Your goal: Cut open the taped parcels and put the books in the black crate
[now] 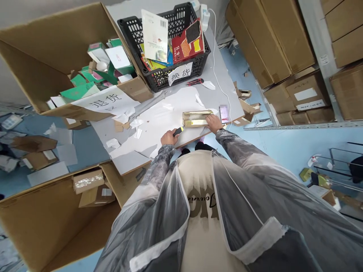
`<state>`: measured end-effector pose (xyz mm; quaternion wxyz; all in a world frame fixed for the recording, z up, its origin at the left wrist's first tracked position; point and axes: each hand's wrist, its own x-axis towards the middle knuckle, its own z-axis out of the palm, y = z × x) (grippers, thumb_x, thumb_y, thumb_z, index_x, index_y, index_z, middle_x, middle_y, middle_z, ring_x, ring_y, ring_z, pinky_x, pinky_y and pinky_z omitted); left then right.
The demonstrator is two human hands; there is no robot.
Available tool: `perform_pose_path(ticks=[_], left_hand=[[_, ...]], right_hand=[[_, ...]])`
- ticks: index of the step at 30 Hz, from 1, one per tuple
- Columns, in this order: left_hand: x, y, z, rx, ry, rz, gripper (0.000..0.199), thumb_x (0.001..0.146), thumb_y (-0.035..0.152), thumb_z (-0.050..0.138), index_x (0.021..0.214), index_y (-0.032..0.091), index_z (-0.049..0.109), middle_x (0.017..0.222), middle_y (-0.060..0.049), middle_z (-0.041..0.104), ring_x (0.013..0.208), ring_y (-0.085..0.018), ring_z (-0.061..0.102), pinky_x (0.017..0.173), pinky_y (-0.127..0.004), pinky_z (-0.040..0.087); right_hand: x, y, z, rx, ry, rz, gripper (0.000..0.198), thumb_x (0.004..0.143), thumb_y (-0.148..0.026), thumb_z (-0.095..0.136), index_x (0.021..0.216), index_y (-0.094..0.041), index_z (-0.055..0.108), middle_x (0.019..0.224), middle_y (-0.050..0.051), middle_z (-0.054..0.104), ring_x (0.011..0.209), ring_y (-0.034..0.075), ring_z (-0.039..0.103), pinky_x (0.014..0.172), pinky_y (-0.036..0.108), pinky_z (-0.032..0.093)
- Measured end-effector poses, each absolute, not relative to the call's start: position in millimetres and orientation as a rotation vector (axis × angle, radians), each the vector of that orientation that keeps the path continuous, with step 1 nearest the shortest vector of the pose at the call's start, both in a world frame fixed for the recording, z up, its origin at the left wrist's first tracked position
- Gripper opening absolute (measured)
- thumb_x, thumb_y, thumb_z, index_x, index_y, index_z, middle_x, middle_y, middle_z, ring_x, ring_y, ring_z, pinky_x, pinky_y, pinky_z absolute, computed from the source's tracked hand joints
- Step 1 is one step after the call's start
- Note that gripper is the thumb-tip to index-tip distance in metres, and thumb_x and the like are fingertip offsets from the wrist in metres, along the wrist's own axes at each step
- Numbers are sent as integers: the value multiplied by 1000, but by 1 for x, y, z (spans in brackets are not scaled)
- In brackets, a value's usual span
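Observation:
My left hand (169, 137) is closed round the dark handle of a utility knife (178, 131), whose yellow tip end points at the left end of a small cardboard box (195, 114). The box lies near the table's front edge, with clear tape and a pale label along its near side. My right hand (213, 122) grips the right end of this box. A phone (224, 114) with a lit screen lies just right of that hand. Further back, a red and black utility knife (194, 82) rests on the white tabletop (170, 100).
A black crate (159, 81) of books stands at the back. Left of it, a big carton (124, 20) holds green and white boxes. Another large carton (34, 204) stands lower left. Paper scraps (136, 123) litter the table. A white cable (218, 81) runs down the right side.

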<state>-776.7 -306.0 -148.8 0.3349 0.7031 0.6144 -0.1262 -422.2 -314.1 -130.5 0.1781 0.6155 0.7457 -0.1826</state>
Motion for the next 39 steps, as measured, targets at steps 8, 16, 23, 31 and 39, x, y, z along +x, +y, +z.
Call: perform_pose_path(ticks=[8, 16, 23, 31, 39], left_hand=[[-772, -308, -149, 1856, 1614, -355, 53, 119, 53, 62, 167, 35, 79, 133, -18, 80, 118, -41, 77, 89, -41, 56], [-761, -323, -153, 1827, 1668, -347, 57, 120, 49, 59, 170, 31, 77, 136, -22, 80, 115, -41, 80, 89, -43, 58], [-789, -322, -180, 1771, 1586, -108, 56, 117, 58, 67, 166, 36, 81, 143, -14, 87, 129, -39, 81, 99, -40, 64], [-829, -349, -225, 1344, 1932, 128, 59, 119, 47, 63, 170, 20, 75, 157, -21, 83, 144, -42, 77, 119, -48, 63], [-835, -354, -246, 1291, 1890, 43, 63, 104, 25, 75, 165, 12, 69, 141, -22, 84, 137, -38, 76, 116, -45, 59]], right_hand=[[-422, -302, -143, 1560, 2187, -552, 55, 106, -21, 77, 159, -8, 78, 172, 28, 68, 151, 44, 57, 127, 57, 44], [-428, -291, -147, 1446, 2187, -556, 38, 101, -14, 80, 136, -3, 89, 135, 27, 87, 146, 45, 73, 134, 56, 46], [-414, -284, -158, 1432, 2233, -537, 50, 97, -21, 88, 146, -8, 88, 150, 25, 83, 171, 47, 53, 148, 62, 33], [-416, -291, -172, 1786, 2118, -494, 63, 108, -24, 84, 167, -8, 68, 165, 29, 69, 152, 46, 53, 120, 55, 53], [-411, -297, -182, 1796, 2268, -543, 63, 104, -28, 86, 162, -9, 69, 161, 29, 68, 148, 48, 53, 119, 56, 53]])
